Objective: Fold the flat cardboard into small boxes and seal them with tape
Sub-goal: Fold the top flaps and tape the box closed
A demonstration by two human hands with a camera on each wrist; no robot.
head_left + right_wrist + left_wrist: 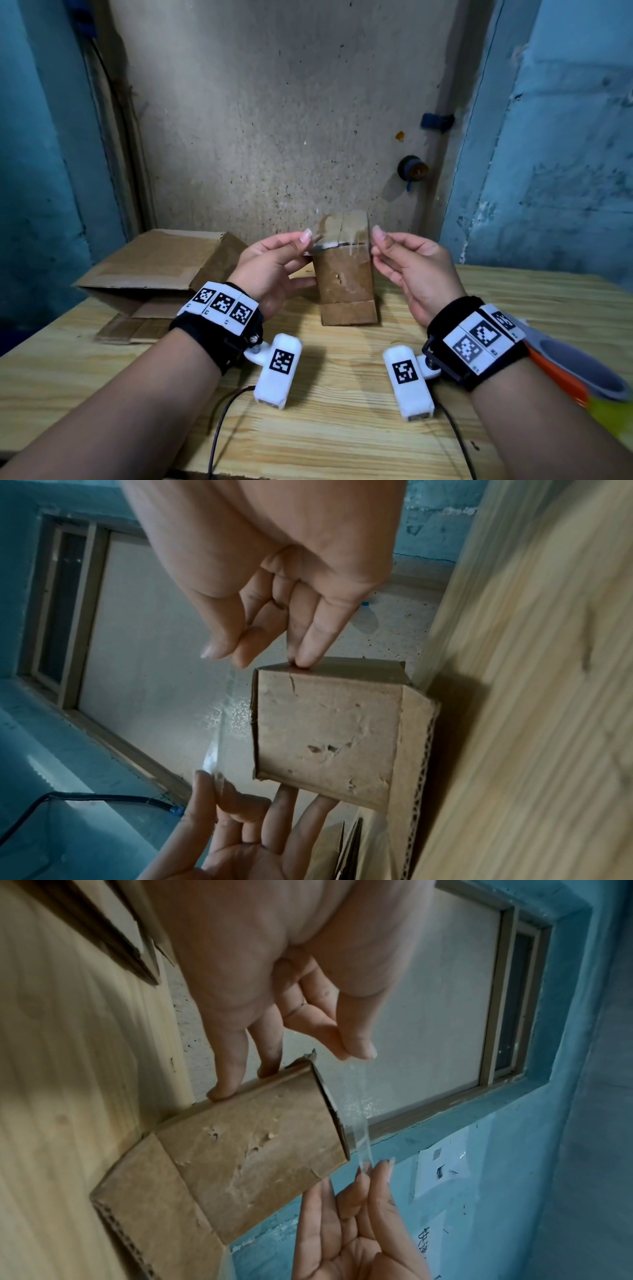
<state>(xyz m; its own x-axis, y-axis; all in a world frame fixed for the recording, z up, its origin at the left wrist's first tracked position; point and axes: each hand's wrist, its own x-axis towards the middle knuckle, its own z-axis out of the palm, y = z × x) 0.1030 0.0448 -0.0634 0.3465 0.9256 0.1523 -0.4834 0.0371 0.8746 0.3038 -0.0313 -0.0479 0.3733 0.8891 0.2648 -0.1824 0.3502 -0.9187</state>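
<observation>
A small brown cardboard box (344, 274) stands upright mid-table, one bottom flap (349, 311) sticking out toward me. A strip of clear tape (342, 228) is stretched just above its closed top. My left hand (307, 241) pinches the strip's left end between thumb and forefinger. My right hand (375, 240) pinches the right end the same way. In the left wrist view the tape (359, 1110) hangs beside the box (253, 1145), and two of my left fingers (226, 1093) touch its edge. In the right wrist view, right fingertips (304, 661) rest on the box (325, 731) near the tape (226, 718).
A larger cardboard box (154, 263) lies on its side at the left, with flat cardboard pieces (130, 329) in front of it. A grey and orange tool (575, 370) lies at the right edge. The wooden table (325, 428) meets a wall just behind the small box.
</observation>
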